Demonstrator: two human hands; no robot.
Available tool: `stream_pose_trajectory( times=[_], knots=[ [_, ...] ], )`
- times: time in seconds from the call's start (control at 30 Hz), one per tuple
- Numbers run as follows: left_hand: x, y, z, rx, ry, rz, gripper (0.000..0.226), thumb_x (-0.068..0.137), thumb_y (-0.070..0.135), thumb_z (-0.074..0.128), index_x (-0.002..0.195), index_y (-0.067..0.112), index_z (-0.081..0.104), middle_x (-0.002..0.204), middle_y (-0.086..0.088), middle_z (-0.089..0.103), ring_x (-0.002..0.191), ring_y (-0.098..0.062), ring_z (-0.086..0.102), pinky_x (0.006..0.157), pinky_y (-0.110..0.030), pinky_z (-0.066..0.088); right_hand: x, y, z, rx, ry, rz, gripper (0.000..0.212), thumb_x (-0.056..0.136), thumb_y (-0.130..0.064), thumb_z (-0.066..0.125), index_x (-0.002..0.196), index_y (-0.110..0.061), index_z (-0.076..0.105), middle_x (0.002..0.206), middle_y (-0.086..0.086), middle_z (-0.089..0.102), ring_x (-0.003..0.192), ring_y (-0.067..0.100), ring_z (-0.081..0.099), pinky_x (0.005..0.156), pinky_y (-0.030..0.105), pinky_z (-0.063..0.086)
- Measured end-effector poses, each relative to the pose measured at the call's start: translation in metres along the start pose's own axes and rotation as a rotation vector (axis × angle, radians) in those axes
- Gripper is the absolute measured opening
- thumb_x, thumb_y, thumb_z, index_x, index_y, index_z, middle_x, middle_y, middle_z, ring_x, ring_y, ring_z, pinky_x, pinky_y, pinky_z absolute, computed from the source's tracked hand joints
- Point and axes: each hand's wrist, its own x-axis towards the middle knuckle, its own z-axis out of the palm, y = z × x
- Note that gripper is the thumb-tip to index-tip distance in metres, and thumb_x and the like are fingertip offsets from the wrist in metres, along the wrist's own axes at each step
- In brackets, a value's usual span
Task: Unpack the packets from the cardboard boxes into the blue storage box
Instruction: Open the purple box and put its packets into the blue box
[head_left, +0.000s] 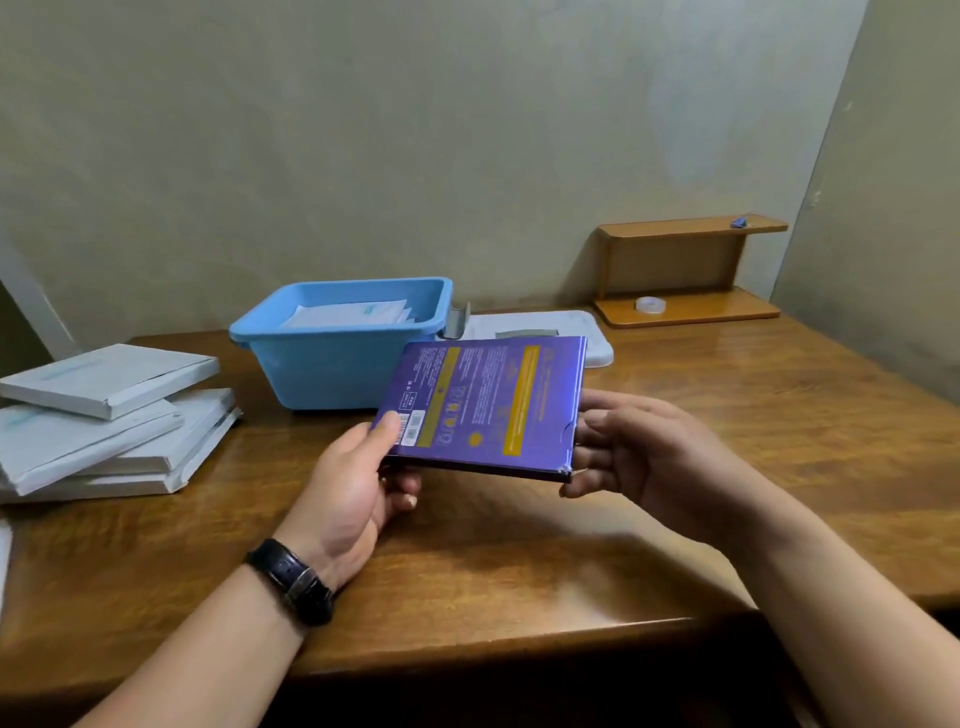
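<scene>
On my feed the left hand (358, 483), a black watch (291, 579) on its wrist, grips the left end of a flat purple cardboard box (483, 405), thumb on top and fingers curled beneath. The right hand (639, 452) pinches the box's right end, thumb above, fingers under. The box is held above the wooden table (519, 561), just in front of the blue storage box (337, 364), which has white packets (348, 314) in it. A stack of white boxes (104, 421) lies at left. A wooden shelf (685, 270) with a tape roll (651, 305) stands far right.

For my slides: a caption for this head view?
Left hand grips a purple box, right hand pinching its end, before the blue storage box with white packets.
</scene>
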Motion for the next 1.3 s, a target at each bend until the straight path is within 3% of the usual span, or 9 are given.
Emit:
stream_pose_trajectory(
  times=[0.17,0.47,0.7,0.87,1.0,1.07,1.17,1.23,1.3],
  knots=[
    [0.003,-0.007,0.0,0.012,0.009,0.03,0.035,0.111,0.033,0.049,0.129,0.008,0.067,0.107,-0.012,0.073,0.062,-0.014,0.051,0.048,-0.023,0.042,-0.004,0.006,-0.005,-0.026,-0.016,-0.01,0.044,0.094,-0.007,0.066,0.137,-0.008,0.071,0.105,0.018,0.076,0.079,0.024,0.068,0.076,0.035,0.067],
    [-0.002,-0.01,0.0,0.015,0.052,0.1,0.032,0.11,0.033,0.049,0.127,0.011,0.065,0.106,-0.011,0.074,0.065,-0.013,0.053,0.053,-0.026,0.041,-0.004,0.01,-0.002,-0.117,-0.013,-0.008,0.049,0.098,-0.004,0.07,0.145,-0.01,0.061,0.122,0.033,0.073,0.104,0.045,0.07,0.07,0.029,0.067],
    [-0.001,-0.01,-0.001,-0.011,0.038,0.077,0.032,0.11,0.031,0.049,0.124,0.008,0.068,0.107,-0.014,0.073,0.066,-0.016,0.052,0.051,-0.025,0.04,-0.004,0.016,0.0,-0.012,0.05,-0.043,0.048,0.089,-0.005,0.056,0.137,-0.007,0.064,0.112,0.024,0.077,0.091,0.037,0.076,0.065,0.034,0.066],
    [-0.002,-0.011,-0.001,-0.021,0.064,0.061,0.034,0.11,0.031,0.049,0.128,0.007,0.065,0.109,-0.014,0.074,0.066,-0.015,0.052,0.05,-0.023,0.043,0.002,0.026,0.003,-0.058,0.156,-0.083,0.053,0.092,-0.022,0.074,0.143,-0.015,0.06,0.121,0.014,0.079,0.089,0.026,0.076,0.061,0.027,0.064],
    [-0.006,-0.003,-0.001,0.026,0.061,0.019,0.034,0.111,0.03,0.049,0.121,0.005,0.069,0.102,-0.016,0.073,0.063,-0.016,0.057,0.049,-0.024,0.046,0.0,0.024,0.005,0.021,0.13,-0.13,0.043,0.098,-0.011,0.064,0.141,-0.007,0.064,0.113,0.017,0.077,0.085,0.024,0.075,0.064,0.029,0.063],
    [-0.006,-0.001,-0.007,0.314,0.096,0.07,0.034,0.11,0.038,0.05,0.114,0.013,0.073,0.107,-0.011,0.077,0.076,-0.017,0.065,0.062,-0.031,0.054,-0.002,0.02,0.005,0.03,0.095,-0.125,0.039,0.103,-0.008,0.059,0.141,-0.006,0.063,0.116,0.019,0.077,0.087,0.024,0.074,0.064,0.029,0.062],
    [-0.007,0.005,-0.019,0.873,0.189,0.327,0.051,0.093,0.069,0.06,0.124,0.029,0.068,0.129,0.003,0.061,0.114,-0.013,0.062,0.108,-0.041,0.05,0.0,0.017,0.004,0.007,0.068,-0.08,0.038,0.103,-0.014,0.062,0.14,-0.006,0.063,0.112,0.02,0.076,0.081,0.023,0.072,0.058,0.026,0.059],
    [-0.011,0.02,-0.019,1.028,0.034,0.471,0.093,0.076,0.088,0.059,0.151,0.034,0.046,0.152,0.01,0.038,0.142,-0.005,0.041,0.124,-0.034,0.031,0.001,0.015,0.005,-0.035,0.04,-0.029,0.036,0.107,-0.014,0.059,0.142,-0.009,0.062,0.112,0.019,0.076,0.077,0.022,0.071,0.056,0.023,0.056],
    [-0.01,0.042,-0.009,1.209,-0.233,0.523,0.134,0.057,0.1,0.061,0.166,0.045,0.004,0.17,0.024,0.004,0.158,0.003,0.006,0.129,-0.032,0.012,0.002,0.011,0.009,-0.083,0.024,0.004,0.034,0.109,-0.012,0.054,0.142,-0.012,0.062,0.111,0.017,0.077,0.075,0.02,0.071,0.055,0.022,0.053]
  ],
)
